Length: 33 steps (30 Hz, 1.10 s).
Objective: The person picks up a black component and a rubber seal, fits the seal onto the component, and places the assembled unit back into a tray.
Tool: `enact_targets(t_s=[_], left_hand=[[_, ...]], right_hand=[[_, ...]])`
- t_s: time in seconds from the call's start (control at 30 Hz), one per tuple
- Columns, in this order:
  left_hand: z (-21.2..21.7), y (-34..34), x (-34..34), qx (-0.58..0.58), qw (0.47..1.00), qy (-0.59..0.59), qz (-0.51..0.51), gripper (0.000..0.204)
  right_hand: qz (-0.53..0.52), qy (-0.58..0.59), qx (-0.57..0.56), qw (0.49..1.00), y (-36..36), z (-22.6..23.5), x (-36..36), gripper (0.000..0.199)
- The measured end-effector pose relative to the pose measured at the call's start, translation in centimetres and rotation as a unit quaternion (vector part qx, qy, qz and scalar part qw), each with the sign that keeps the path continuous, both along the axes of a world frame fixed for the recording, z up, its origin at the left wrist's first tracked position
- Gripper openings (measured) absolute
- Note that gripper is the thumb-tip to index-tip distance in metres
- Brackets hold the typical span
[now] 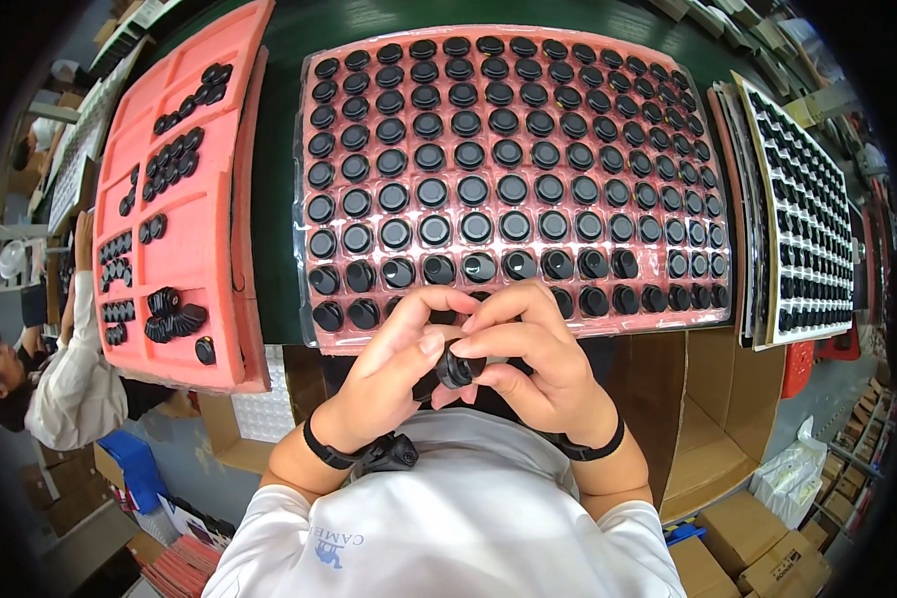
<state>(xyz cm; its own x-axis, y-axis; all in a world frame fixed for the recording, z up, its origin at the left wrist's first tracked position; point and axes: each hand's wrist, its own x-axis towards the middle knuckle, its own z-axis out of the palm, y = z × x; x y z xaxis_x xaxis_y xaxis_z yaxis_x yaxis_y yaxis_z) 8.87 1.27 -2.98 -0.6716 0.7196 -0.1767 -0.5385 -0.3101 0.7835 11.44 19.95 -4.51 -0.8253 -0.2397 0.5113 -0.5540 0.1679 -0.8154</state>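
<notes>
Close in front of my body, a black round cap-like part [455, 370] sits between my two hands. My right hand [548, 369] grips it with the thumb and fingertips. From the other side my left hand [389, 371] is closed on it too, fingers curled and partly hidden. Just beyond my hands lies a large clear plastic tray [658, 261] on pink backing, filled with rows of similar black round parts [476, 227]. Some parts in its nearest rows are covered by my fingers.
A pink compartment tray [184, 259] with groups of small black parts stands left on the dark green table [281, 224]. At the right, a white tray [805, 214] holds rows of black parts. Cardboard boxes [713, 429] stand below. Another person [75, 389] is at far left.
</notes>
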Motion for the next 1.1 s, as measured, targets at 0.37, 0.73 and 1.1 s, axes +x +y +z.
enact_targets(t_s=[0.37, 0.73, 1.1], left_hand=[[-0.1, 1.0, -0.3, -0.073, 0.996, 0.045, -0.035, 0.046], [-1.5, 1.1, -0.6, -0.049, 0.993, 0.105, -0.011, 0.057], [-1.7, 1.1, -0.5, -0.040, 0.993, 0.113, 0.007, 0.062]], right_hand=[[-0.037, -0.003, 0.047, 0.998, 2.4, 0.6, 0.8, 0.019], [-0.441, -0.077, 0.280, 0.849, 11.5, 0.1, 2.2, 0.019], [-0.434, -0.053, 0.384, 0.813, 10.9, 0.6, 1.6, 0.022]])
